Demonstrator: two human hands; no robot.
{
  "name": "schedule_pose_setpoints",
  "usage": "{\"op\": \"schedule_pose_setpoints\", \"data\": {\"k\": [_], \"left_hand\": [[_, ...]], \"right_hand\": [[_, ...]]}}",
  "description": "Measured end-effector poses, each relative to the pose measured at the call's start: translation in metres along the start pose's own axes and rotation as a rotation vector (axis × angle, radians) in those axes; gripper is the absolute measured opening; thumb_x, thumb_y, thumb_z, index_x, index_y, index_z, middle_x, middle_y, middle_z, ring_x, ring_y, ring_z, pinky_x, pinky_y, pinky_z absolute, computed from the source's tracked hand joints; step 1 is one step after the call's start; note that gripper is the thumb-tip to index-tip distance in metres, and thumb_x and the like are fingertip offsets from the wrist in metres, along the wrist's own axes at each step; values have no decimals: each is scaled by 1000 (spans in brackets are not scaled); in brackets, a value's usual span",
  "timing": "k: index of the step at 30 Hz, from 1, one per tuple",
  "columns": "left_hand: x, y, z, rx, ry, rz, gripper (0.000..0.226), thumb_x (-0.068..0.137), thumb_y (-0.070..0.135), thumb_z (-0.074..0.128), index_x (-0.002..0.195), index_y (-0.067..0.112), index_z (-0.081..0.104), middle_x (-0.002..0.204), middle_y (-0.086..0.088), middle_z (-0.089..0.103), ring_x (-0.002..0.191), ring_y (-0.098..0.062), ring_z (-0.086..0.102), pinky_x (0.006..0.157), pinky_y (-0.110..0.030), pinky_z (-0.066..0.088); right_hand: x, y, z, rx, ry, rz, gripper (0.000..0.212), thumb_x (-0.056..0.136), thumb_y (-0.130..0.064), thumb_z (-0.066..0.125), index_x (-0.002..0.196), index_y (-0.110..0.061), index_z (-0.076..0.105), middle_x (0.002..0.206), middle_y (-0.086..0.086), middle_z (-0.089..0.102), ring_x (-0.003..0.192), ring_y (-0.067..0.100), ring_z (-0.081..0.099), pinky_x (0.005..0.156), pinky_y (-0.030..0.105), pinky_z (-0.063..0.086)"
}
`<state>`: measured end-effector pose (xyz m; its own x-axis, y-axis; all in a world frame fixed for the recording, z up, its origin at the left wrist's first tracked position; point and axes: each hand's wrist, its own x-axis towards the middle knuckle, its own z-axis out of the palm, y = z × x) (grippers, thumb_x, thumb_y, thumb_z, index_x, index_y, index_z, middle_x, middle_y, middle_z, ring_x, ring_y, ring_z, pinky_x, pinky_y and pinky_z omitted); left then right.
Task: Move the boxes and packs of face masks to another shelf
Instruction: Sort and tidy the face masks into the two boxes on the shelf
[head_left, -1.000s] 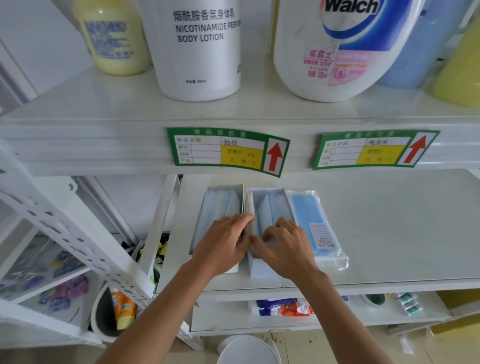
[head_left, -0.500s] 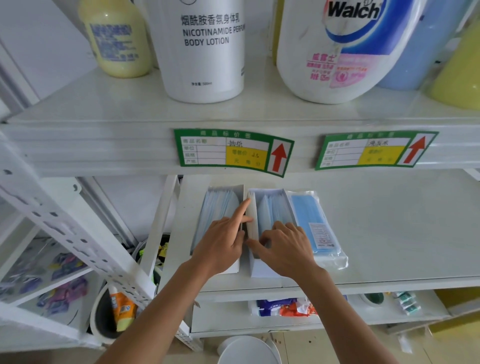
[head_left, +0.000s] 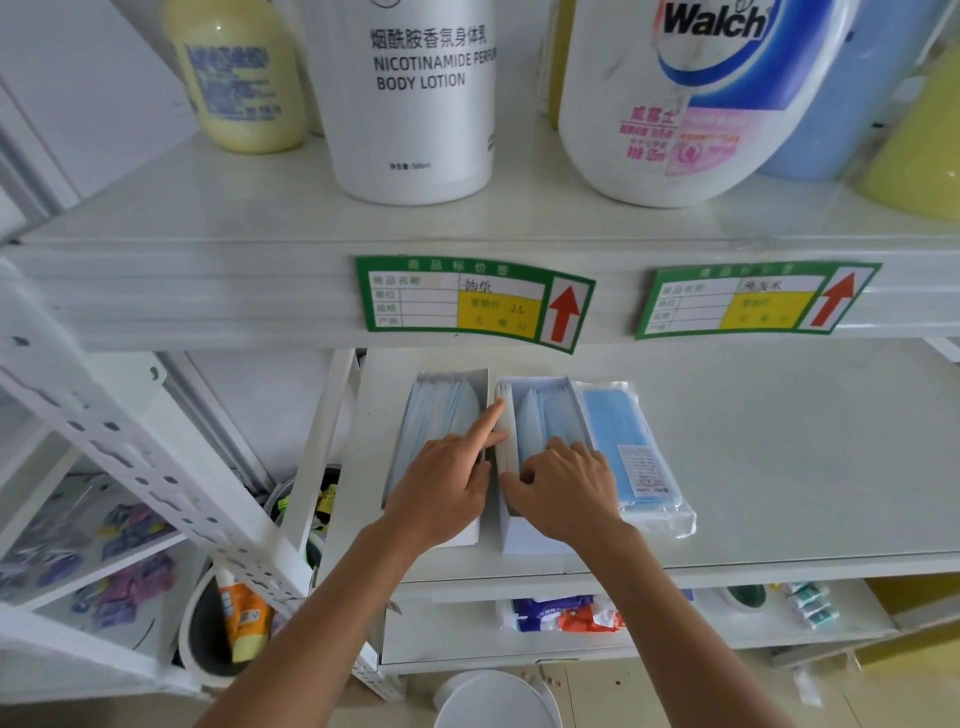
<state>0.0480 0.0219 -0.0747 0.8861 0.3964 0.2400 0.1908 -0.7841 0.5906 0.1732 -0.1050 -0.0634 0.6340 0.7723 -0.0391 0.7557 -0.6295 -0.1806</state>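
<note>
Both hands work at the two open boxes of face masks on the middle shelf (head_left: 779, 467). Left hand (head_left: 441, 488) lies over the near half of the left box (head_left: 441, 405), index finger stretched straight along that box's right wall, the other fingers curled under; whether they hold anything cannot be told. Right hand (head_left: 566, 488) sits on the right box (head_left: 540, 410), its fingers bent down into the stack of blue masks and its thumb against the box's left wall, so it appears to pinch that wall. The boxes stand side by side, just apart, their long axes running from the shelf's front edge toward the back. Touching the right box's far side lies a sealed pack of masks (head_left: 628, 447), flat, with the same long axis, label end nearest the viewer. Near ends of both boxes are covered by the hands and wrists. Above, the upper shelf (head_left: 260, 208) carries a white body lotion bottle (head_left: 415, 104), a Walch bottle (head_left: 675, 104) and a yellow bottle (head_left: 239, 78), all cut off at the top; two green price tags (head_left: 472, 301) are stuck to its front edge. Below, a lower shelf holds small packets, blurred and partly hidden. White perforated shelving stands at left.
</note>
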Motion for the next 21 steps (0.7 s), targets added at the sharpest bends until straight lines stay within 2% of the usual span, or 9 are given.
{"op": "schedule_pose_setpoints", "data": {"k": [3,5,8,10,13,17,19,21], "left_hand": [[-2,2,0,-55,88,6,73,104,23,53,162,45,13,148,12,58,122,-7,62,101,-30,54],[-3,3,-2,-116,223,2,62,100,23,53,157,39,33,136,11,66,111,-5,65,92,-21,56],[-4,3,-4,-202,458,11,36,95,12,52,128,18,64,105,6,75,92,-6,71,80,-25,60],[-5,6,-7,-293,547,-30,25,93,4,52,106,12,72,90,3,76,84,-9,73,74,-29,61],[-5,12,-13,-323,472,-69,22,93,5,53,95,12,74,85,4,75,83,-11,72,73,-22,58],[-2,29,-14,-371,286,-188,21,106,22,55,112,14,73,102,5,76,95,-3,69,81,-10,52],[3,40,-14,-458,227,-323,28,108,36,48,104,20,71,99,2,75,92,-9,69,82,-16,52],[11,48,-18,-622,177,-474,42,104,50,48,88,19,71,92,-3,76,85,-17,71,82,-31,55]], "right_hand": [[2,-3,-1,94,42,73,39,92,-53,47,74,-21,61,97,-3,46,92,19,48,86,36,48],[1,0,-2,140,44,92,36,92,-47,51,69,-21,56,99,-2,43,92,19,44,83,36,47],[1,4,-8,199,38,108,38,91,-43,53,60,-21,49,98,-3,41,92,20,43,77,34,41],[0,5,-12,227,40,115,38,90,-41,54,60,-20,49,98,-2,43,92,21,44,75,33,40],[-2,2,-22,235,73,113,39,89,-39,56,59,-14,52,97,-1,45,89,21,46,74,35,41],[-5,-8,-42,227,141,70,41,90,-38,56,58,-13,48,86,-3,43,83,22,49,74,36,42],[-5,-17,-51,209,185,26,42,92,-40,54,60,-13,49,89,-3,46,85,21,49,76,35,41],[-5,-29,-57,179,213,-44,40,94,-42,51,70,-11,59,98,2,52,91,22,50,79,34,42]]}}
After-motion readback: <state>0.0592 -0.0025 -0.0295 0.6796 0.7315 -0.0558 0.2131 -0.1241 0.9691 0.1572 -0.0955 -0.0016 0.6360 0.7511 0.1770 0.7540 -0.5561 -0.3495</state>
